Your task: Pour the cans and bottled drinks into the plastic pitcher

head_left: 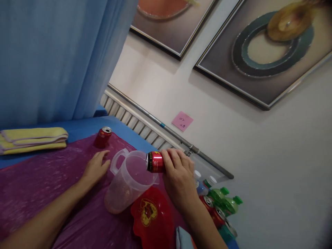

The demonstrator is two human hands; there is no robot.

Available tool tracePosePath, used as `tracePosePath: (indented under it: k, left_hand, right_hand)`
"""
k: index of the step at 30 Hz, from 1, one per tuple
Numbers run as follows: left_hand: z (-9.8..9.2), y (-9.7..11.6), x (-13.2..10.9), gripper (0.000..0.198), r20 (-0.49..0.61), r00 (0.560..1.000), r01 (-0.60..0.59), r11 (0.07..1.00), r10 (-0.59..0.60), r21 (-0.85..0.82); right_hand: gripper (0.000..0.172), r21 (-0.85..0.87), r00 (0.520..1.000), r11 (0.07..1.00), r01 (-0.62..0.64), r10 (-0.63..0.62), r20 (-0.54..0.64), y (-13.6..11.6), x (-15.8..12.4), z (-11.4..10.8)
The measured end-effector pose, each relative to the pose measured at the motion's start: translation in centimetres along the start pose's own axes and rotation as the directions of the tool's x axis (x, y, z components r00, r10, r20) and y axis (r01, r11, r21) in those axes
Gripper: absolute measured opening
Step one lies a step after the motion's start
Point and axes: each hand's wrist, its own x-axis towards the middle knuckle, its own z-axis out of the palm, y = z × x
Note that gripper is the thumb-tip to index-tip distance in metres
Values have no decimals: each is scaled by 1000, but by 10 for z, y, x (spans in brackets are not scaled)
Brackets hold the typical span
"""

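Note:
A red and black drink can (156, 162) lies tipped on its side in my right hand (178, 176), whose fingers wrap around its base end. The can's top points left, over the mouth of a clear plastic pitcher (121, 192). Some liquid shows low in the pitcher, though its level is hard to make out. My left hand (96, 168) rests beside the pitcher's handle with fingers stretched out, holding nothing. Behind that hand an opened red can (103, 137) stands upright. A red scalloped plate (155, 221) with a gold design sits right of the pitcher.
Purple plastic sheeting (31, 193) covers the blue table (88, 126). A folded yellow cloth (33, 140) lies at the left. Green bottles (227, 200) and several cans (219, 216) stand at the right by the wall. A radiator (137, 124) runs behind; a blue curtain (57, 62) hangs at left.

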Motion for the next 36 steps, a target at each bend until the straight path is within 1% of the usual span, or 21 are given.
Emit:
tracePosePath:
  k: [4, 8, 11, 16, 19, 21, 22, 23, 24, 25, 26, 27, 28, 29, 30, 31, 33, 34, 35, 36]
  left_hand:
    - [0, 0, -1, 58, -2, 1000, 1, 1000, -1, -6]
    - [1, -2, -1, 55, -6, 1000, -2, 1000, 2, -6]
    - [1, -2, -2, 54, -12, 1000, -1, 1000, 0, -5]
    - [1, 0, -3, 59, -11, 1000, 14, 1000, -14, -8]
    - [1, 0, -3, 58, -10, 1000, 11, 1000, -11, -17]
    - [1, -1, -3, 59, -12, 1000, 10, 1000, -10, -27]
    - [1, -1, -3, 59, -12, 1000, 11, 999, -11, -33]
    - [1, -2, -4, 59, -12, 1000, 11, 999, -12, -40]
    - [1, -2, -4, 60, -12, 1000, 11, 999, -12, -49]
    - [1, -2, -4, 60, -13, 1000, 12, 998, -12, -58]
    - [2, -3, -4, 60, -14, 1000, 13, 998, -14, -67]
    - [2, -3, -3, 60, -19, 1000, 16, 997, -17, -77]
    - [3, -2, -3, 59, -26, 999, 20, 996, -23, -89]
    - [2, -1, -2, 58, -38, 999, 26, 994, -30, -103]
    - [1, 1, -1, 57, -52, 998, 31, 992, -38, -120]
    - [-1, 3, -1, 56, -69, 997, 36, 989, -46, -141]
    - [-10, 12, -6, 58, -114, 991, 44, 981, -67, -190]
    - [-16, 17, -11, 58, -143, 986, 47, 975, -80, -219]
    - [-23, 22, -20, 58, -177, 980, 50, 969, -95, -244]
    - [-30, 26, -32, 56, -214, 972, 40, 964, -99, -261]
  right_hand:
    - [39, 18, 1000, 1000, -1, 2, -18, 0, -3, 3]
    - [43, 26, 1000, 1000, -11, 11, 8, 0, -4, 4]
    - [45, 42, 1000, 999, -18, 19, -6, 1, -4, 4]
    - [52, 64, 999, 997, -33, 31, 31, 1, -7, 3]
    - [58, 121, 994, 989, -87, 78, 73, 2, -10, 4]
    - [62, 236, 977, 953, -189, 159, 140, 3, -11, 5]
    - [63, 316, 959, 910, -268, 220, 179, 3, -11, 6]
    - [63, 401, 929, 841, -363, 294, 224, 4, -11, 6]
    - [64, 483, 884, 741, -466, 372, 283, 4, -12, 7]
    - [64, 556, 823, 608, -567, 446, 351, 4, -13, 8]
    - [63, 615, 751, 447, -649, 505, 426, 4, -15, 10]
    - [62, 657, 677, 273, -702, 542, 498, 4, -19, 12]
    - [60, 684, 612, 108, -721, 562, 556, 4, -23, 14]
    - [57, 700, 560, -32, -714, 574, 597, 3, -29, 16]
    - [55, 710, 515, -147, -689, 590, 622, 2, -37, 19]
    - [55, 716, 471, -238, -656, 612, 635, 1, -46, 22]
    - [58, 718, 379, -380, -583, 655, 654, -2, -68, 24]
    - [62, 714, 332, -432, -552, 671, 663, -5, -81, 23]
    - [65, 706, 298, -462, -537, 679, 671, -9, -94, 20]
    - [69, 706, 275, -459, -540, 696, 663, -14, -106, 16]
